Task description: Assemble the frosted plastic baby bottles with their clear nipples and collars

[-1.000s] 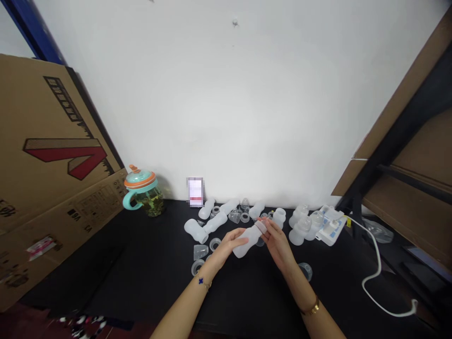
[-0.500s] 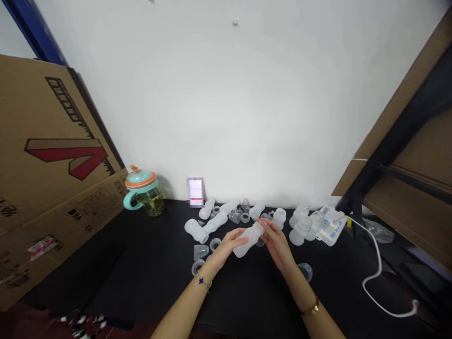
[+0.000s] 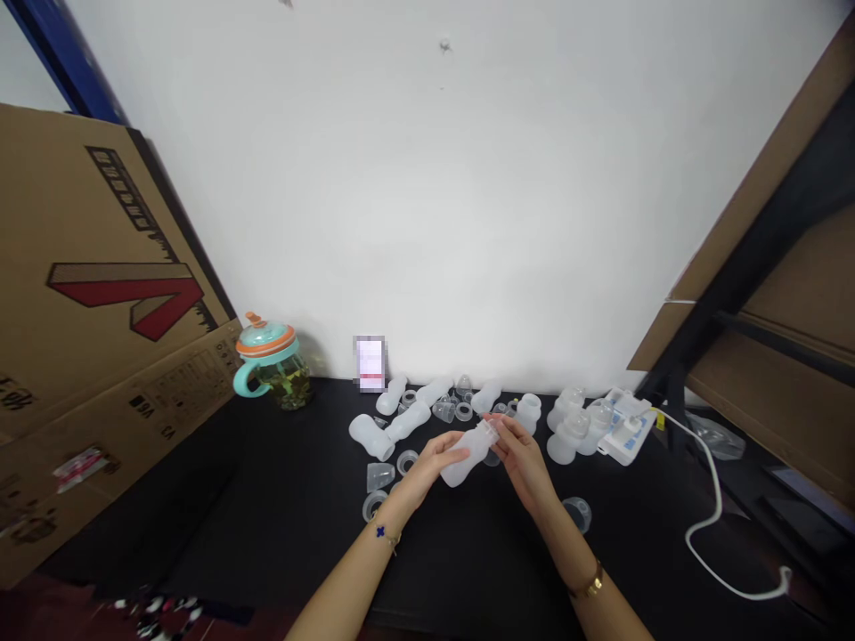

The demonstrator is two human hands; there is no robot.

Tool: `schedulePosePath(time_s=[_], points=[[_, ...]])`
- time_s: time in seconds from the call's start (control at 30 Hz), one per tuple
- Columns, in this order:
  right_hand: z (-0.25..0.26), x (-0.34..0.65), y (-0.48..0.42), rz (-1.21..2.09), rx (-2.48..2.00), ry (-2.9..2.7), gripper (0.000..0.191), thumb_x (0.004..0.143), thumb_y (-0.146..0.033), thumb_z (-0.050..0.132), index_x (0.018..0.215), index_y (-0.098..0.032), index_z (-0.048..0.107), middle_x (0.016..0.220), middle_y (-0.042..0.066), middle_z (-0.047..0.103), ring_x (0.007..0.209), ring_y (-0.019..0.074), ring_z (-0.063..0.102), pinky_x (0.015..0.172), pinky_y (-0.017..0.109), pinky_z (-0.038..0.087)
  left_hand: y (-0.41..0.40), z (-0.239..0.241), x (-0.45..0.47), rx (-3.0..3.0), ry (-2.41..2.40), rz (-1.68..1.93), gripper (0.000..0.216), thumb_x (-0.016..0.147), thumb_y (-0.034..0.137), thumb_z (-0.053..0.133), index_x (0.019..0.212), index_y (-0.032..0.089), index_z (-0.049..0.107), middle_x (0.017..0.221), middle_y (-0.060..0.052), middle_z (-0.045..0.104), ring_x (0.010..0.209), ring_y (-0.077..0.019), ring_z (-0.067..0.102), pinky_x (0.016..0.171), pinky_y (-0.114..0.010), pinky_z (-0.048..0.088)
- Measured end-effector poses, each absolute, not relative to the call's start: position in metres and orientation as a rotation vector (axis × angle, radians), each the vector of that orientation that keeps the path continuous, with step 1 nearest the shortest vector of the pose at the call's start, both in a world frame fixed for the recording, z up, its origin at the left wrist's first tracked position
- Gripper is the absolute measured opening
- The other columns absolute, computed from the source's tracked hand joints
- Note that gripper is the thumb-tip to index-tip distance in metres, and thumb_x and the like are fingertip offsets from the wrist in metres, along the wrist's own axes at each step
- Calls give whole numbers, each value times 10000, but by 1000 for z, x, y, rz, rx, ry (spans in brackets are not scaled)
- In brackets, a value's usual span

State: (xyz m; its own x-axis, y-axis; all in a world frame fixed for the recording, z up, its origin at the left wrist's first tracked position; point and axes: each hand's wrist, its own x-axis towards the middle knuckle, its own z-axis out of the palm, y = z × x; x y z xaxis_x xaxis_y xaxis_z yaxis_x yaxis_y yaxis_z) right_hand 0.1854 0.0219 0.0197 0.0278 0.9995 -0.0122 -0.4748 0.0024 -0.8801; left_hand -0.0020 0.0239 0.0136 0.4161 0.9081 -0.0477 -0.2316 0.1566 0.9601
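Note:
A milky white baby bottle [image 3: 463,461] is tilted over the black table, its neck up and to the right. My left hand [image 3: 428,465] is closed round its body, thumb along the near side. At the neck, the fingers of my right hand [image 3: 526,461] are pinched on a clear screw collar [image 3: 489,430]; the fingertips partly hide it. Behind my hands lie several loose bottle bodies [image 3: 409,420], clear caps and rings. Beside my left hand are a clear cap [image 3: 380,476] and a ring [image 3: 375,506]. A clear cap [image 3: 577,514] lies right of my right forearm.
Several bottles with tops [image 3: 570,438] stand at the right, beside a white power strip [image 3: 626,429] with a cable [image 3: 716,499]. A pixelated phone [image 3: 371,363] leans on the wall. A teal-handled jug [image 3: 272,361] stands left, near a large cardboard box [image 3: 100,356].
Barely anything differs. The bottle stays in both hands, and my right fingers have shifted very slightly at its collar.

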Motion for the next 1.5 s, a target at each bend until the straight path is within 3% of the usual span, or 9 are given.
schedulePosePath(time_s=[0.23,0.9,1.5], points=[[18,185,23,1399,-835,-809,287,763,-416,815,985,-243,760,1047,43,744,1019,227,675,916,339,525,25,13,-2,1104,767,945,397,773,387,776,1112,185,732,1080,-91,722,995,-272,640,841,-314,435],[18,185,23,1403,-861,-807,316,694,-406,852,948,-243,761,1165,66,732,1064,289,674,900,397,519,27,9,-2,1127,792,947,401,769,391,766,1099,167,723,1042,-72,717,973,-245,636,844,-305,443],[17,186,23,1379,-893,-821,306,695,-389,852,933,-225,750,1082,65,737,1003,253,666,831,348,531,28,9,-4,1165,794,943,395,763,351,772,1120,192,718,1105,-64,721,1038,-255,635,876,-302,447]])
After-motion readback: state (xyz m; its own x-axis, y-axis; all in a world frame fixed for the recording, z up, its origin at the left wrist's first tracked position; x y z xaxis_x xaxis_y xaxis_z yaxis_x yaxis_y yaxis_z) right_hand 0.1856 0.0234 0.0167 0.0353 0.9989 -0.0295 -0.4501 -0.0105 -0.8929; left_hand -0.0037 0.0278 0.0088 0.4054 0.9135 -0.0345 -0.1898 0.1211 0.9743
